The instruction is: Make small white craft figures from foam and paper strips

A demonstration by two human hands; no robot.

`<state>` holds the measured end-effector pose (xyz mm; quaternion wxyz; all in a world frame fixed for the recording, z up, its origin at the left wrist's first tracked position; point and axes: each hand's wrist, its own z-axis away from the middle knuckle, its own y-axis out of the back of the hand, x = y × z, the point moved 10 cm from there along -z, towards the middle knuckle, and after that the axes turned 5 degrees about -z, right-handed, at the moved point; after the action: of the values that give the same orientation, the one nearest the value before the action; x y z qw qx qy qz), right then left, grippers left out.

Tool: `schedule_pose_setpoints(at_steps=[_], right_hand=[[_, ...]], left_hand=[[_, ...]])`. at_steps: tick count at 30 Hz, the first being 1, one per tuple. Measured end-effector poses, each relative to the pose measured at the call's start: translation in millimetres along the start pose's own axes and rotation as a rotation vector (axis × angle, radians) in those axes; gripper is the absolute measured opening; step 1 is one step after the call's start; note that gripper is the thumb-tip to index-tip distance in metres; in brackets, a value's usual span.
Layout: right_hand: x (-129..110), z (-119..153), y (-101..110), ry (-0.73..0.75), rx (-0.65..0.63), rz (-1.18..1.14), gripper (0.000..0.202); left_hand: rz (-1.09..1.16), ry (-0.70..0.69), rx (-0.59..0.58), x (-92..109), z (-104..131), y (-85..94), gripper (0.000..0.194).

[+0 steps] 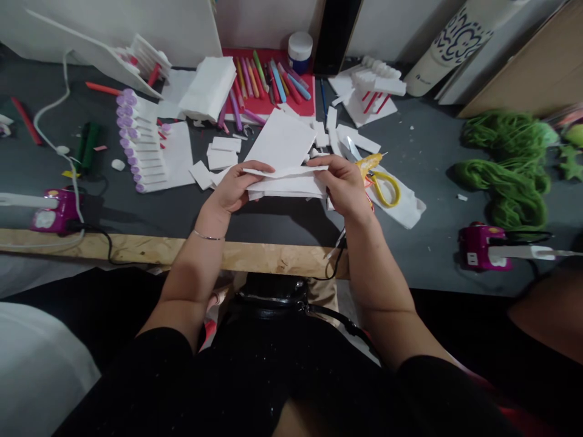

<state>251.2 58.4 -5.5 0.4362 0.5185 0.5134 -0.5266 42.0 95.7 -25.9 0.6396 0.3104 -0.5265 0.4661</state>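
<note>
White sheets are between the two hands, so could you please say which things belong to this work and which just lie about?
Likely in the work:
White sheets, in left hand and right hand
Loose white pieces
Perhaps yellow-handled scissors

Apparently lying about:
Green yarn
White bottle
Coloured sticks

Before you: hands (237, 185), two; white sheets (286, 185) between your fingers, more than one, their overlap preventing an exact count; magenta devices (485, 246), two; scissors (386, 189), one pair; lidded jar (299, 51), one; decorated bottle (449, 48), one; red sheet (304, 108), one; coloured pens (277, 82) upon it, more than ten, too crowded for you to number exactly; bracelet (208, 237), one; black bag (271, 288), one.
</note>
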Motion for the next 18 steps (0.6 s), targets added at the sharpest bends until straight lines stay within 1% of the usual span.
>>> schedule_pose_setpoints(at_steps=[3,7,8,10,12,14,17,18], right_hand=[[0,0,2,0.009,0.005,-0.010,0.014],[2,-1,1,-0.005,0.000,0.004,0.009],[2,-1,1,-0.006,0.002,0.012,0.008],[0,0,2,0.000,0.011,0.026,0.009],[-3,1,2,0.009,0.013,0.038,0.016],[-6,2,2,0.015,0.008,0.059,0.024],[-8,2,5,0.015,0.015,0.102,0.021],[-8,2,6,0.011,0.021,0.116,0.025]], left_hand=[[0.034,0.008,-0.001,0,0,-1.2,0.007],[0.062,-0.008,-0.024,-2,-2,-2.1,0.006],[0.060,-0.017,-0.031,-2,-2,-2.4,0.009],[0.042,-0.030,-0.038,-4,-2,-3.1,0.024],[0.024,-0.028,-0.044,-7,-2,-4.5,0.039],[0.023,-0.028,-0.042,-11,-3,-5.3,0.050],[0.035,-0.066,0.018,-15,-6,0.8,0.059],[0.033,-0.079,0.052,-15,-7,4.6,0.060]])
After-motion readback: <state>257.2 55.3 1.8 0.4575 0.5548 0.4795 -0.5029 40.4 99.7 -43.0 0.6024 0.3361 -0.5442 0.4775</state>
